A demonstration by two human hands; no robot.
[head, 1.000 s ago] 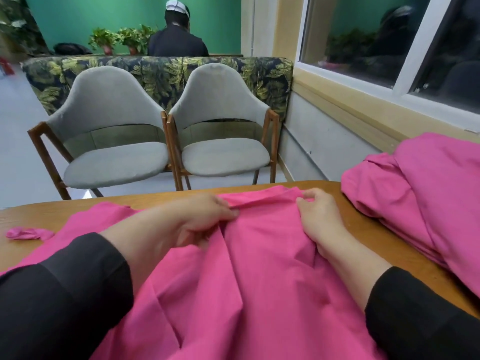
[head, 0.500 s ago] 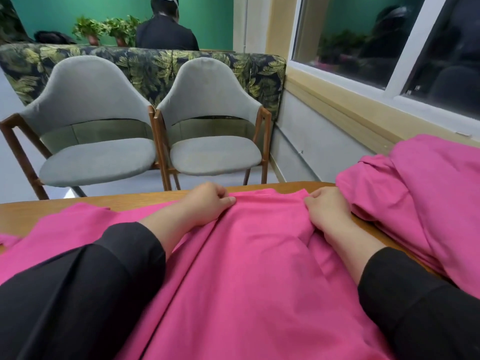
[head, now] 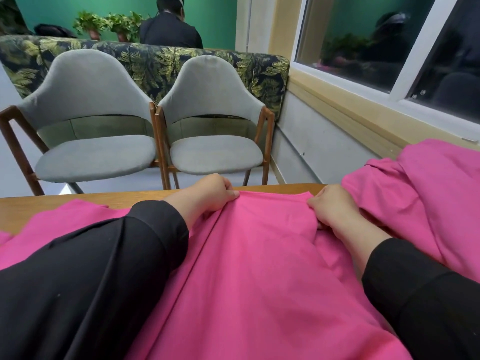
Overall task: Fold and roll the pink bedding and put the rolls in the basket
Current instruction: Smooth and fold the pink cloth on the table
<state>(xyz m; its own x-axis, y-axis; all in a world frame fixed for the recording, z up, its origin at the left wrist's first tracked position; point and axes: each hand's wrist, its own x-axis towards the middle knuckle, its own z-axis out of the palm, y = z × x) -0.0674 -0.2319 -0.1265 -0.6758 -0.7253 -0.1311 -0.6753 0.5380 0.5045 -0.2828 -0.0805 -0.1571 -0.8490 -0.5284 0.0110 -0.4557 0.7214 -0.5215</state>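
Hands (head: 270,203) at pink bedding's (head: 259,268) far edge

Pink bedding (head: 259,268), black sleeves (head: 104,268), grey chairs (head: 85,100), leaf-patterned sofa (head: 161,61), green wall (head: 213,19)

Pink heap (head: 426,193) crowds right; bare table (head: 78,202) left.

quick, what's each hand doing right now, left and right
Left hand: fingers curled, gripping the far edge of the pink sheet.
Right hand: fingers curled, gripping the same far edge.
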